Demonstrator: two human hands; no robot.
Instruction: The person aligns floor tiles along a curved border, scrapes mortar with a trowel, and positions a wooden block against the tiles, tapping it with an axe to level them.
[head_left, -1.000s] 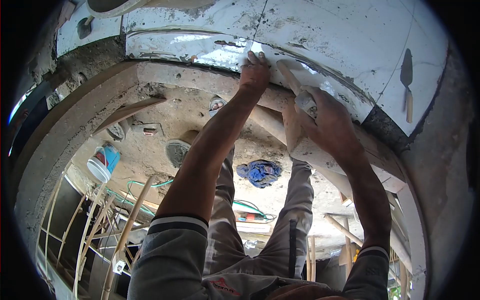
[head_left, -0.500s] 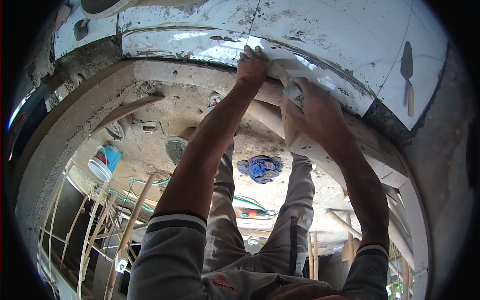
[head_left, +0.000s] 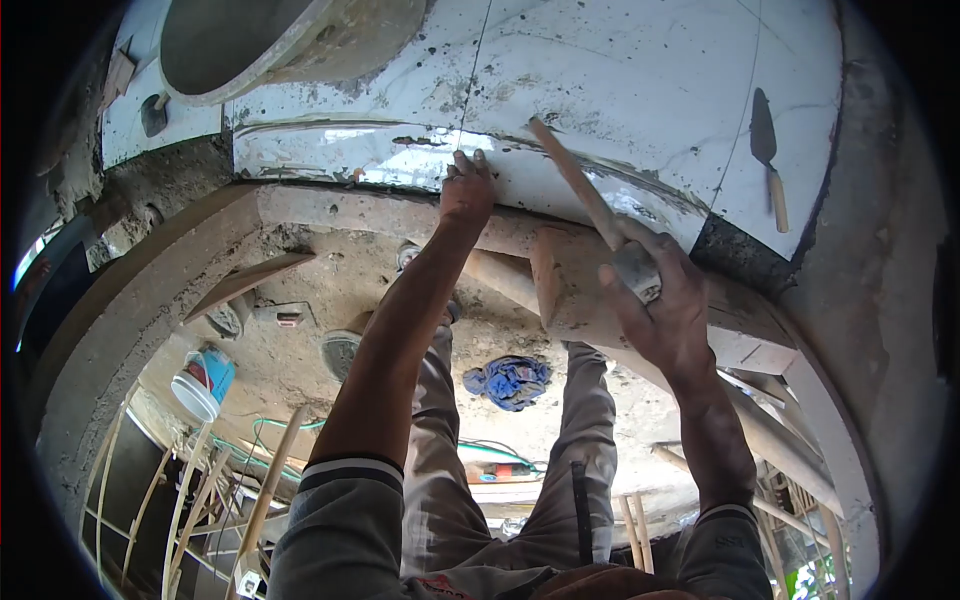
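Note:
My left hand (head_left: pixel 468 190) rests at the near edge of a white marble-patterned tile (head_left: pixel 560 195), its fingers laid on the surface and its thumb hidden. In my right hand (head_left: pixel 665 310) is a mallet (head_left: pixel 580 185), gripped around its grey head, with the wooden handle slanting up and left over the tile. Below the tiles runs a concrete ledge (head_left: pixel 340 210). A small wooden wedge (head_left: pixel 544 275) stands against a timber support between my hands.
A pointing trowel (head_left: pixel 764 140) lies on the right tile. A large mortar basin (head_left: pixel 300 70) sits at the upper left. Down on the ground are a blue-and-white bucket (head_left: pixel 205 380), a crumpled blue cloth (head_left: pixel 512 382) and a green hose (head_left: pixel 255 435). Bamboo poles (head_left: pixel 265 490) rise lower left.
My right hand has moved down and right, and the mallet's handle now shows over the tile. My left hand stays at the tile edge. The view has tilted up, showing more of the basin.

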